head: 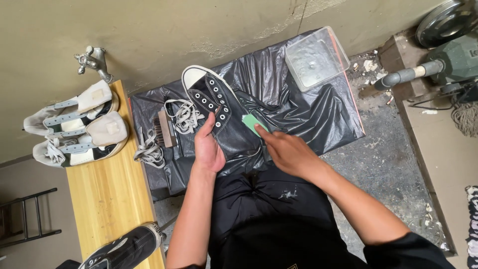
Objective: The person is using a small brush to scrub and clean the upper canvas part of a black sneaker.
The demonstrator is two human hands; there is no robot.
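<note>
Between hands: black shoe (pixel 221 112), left hand (pixel 208 147) gripping; right hand (pixel 289 152) pressing green cloth (pixel 253 123).

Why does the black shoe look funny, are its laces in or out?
Out. The black shoe has bare eyelets; loose white laces lie beside it.

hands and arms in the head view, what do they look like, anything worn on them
Both hands are bare: no gloves, rings or watch show on the left hand or the right hand. Both forearms are uncovered too. A black sleeve covers the right upper arm, part of a dark top. The left arm shows no sleeve up to the picture's edge.
</note>
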